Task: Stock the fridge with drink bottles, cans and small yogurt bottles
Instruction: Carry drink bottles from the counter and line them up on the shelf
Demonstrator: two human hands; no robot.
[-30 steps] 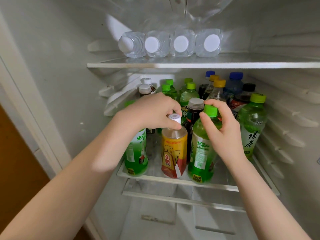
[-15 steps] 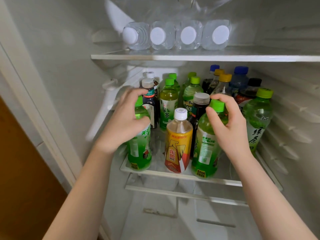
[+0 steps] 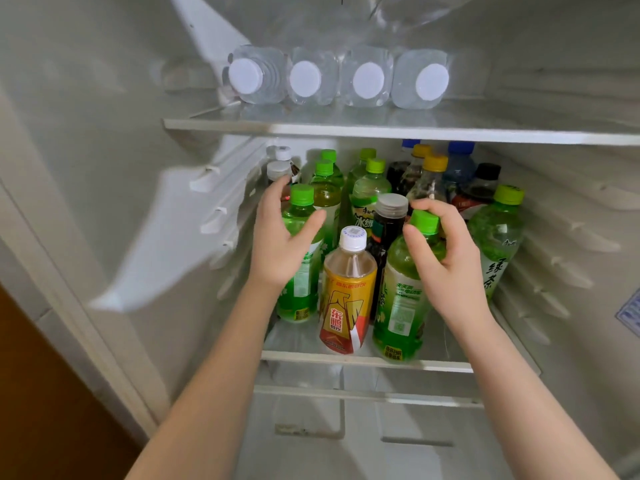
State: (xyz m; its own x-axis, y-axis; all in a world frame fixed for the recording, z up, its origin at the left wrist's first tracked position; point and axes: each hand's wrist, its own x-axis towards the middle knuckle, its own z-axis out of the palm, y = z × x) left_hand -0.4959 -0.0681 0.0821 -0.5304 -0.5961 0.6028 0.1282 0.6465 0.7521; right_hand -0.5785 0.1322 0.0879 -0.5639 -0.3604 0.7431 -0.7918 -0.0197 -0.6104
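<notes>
On the fridge's middle shelf (image 3: 446,365) stand many drink bottles. At the front left is a green tea bottle (image 3: 298,303) with a green cap, and my left hand (image 3: 282,247) is curled around its shoulder, thumb in front. Beside it stands a yellow-and-red energy drink bottle (image 3: 347,303) with a white cap, touched by neither hand. My right hand (image 3: 448,271) grips the neck of the front right green bottle (image 3: 401,306), just below its cap. A dark bottle (image 3: 389,220) with a grey cap stands right behind these.
Several water bottles (image 3: 334,79) lie on the upper shelf (image 3: 346,130), white caps facing out. Green, yellow, blue and black capped bottles crowd the back rows, with another green tea bottle (image 3: 497,237) at the right. Ribbed fridge walls close in both sides; a drawer sits below.
My left hand left the yellow bottle's cap and moved left onto the front left green bottle. My right hand stayed on the right green bottle. The view has come closer.
</notes>
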